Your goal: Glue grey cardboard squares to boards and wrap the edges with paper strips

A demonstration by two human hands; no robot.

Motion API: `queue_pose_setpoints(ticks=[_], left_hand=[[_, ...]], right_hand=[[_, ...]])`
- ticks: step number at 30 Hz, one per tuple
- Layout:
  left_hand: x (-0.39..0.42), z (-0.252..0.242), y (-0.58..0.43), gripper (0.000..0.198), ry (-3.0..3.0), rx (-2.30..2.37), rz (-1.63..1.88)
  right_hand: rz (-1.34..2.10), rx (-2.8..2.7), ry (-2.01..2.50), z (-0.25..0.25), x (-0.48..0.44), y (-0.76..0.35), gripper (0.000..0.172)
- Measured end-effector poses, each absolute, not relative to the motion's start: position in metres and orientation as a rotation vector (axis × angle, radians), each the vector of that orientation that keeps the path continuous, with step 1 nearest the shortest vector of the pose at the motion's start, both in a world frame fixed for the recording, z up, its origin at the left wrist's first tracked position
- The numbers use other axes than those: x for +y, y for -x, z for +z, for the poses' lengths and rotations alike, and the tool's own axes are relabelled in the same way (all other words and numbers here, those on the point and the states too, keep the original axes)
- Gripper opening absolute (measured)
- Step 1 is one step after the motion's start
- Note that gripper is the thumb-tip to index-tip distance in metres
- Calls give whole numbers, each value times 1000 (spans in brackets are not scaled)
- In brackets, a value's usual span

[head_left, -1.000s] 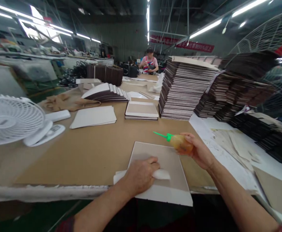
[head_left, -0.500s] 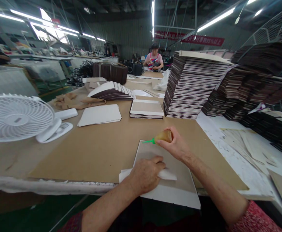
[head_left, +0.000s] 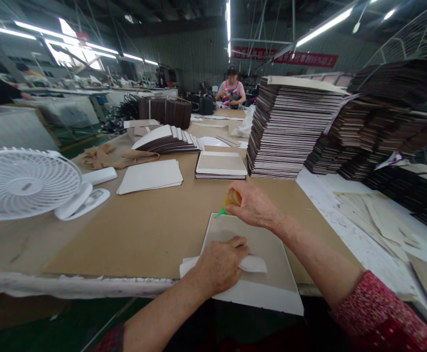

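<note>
Bottle (head_left: 232, 197), wrapped in right hand (head_left: 253, 205), has dipped its spout (head_left: 221, 212) to the board's (head_left: 270, 249) far-left corner. Left hand (head_left: 221, 266) clutches a white strip (head_left: 255, 264).

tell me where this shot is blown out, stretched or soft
Head view: ceiling tube lights and the upper-left window glare white; head view: wide-angle stretch seems to widen the white fan near the left edge; head view: the far red banner is soft, its lettering only partly legible, while the left hand looks fairly crisp.
</note>
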State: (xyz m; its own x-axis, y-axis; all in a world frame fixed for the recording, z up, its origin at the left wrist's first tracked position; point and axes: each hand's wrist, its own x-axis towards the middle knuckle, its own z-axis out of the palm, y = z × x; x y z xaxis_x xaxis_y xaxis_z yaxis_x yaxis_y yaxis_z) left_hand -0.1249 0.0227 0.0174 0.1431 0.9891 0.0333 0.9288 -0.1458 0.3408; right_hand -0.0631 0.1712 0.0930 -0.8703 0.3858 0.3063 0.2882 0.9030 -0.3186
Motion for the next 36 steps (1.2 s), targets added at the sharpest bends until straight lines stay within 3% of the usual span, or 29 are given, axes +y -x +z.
queue_pose_setpoints(ticks=[9, 36], left_hand=[[24, 14, 124, 47, -2182, 1897, 353], [24, 13, 123, 41, -2210, 1930, 374]], right_hand=[[199, -2833, 417, 111, 173, 85, 19], [15, -2929, 483, 126, 179, 78, 20]])
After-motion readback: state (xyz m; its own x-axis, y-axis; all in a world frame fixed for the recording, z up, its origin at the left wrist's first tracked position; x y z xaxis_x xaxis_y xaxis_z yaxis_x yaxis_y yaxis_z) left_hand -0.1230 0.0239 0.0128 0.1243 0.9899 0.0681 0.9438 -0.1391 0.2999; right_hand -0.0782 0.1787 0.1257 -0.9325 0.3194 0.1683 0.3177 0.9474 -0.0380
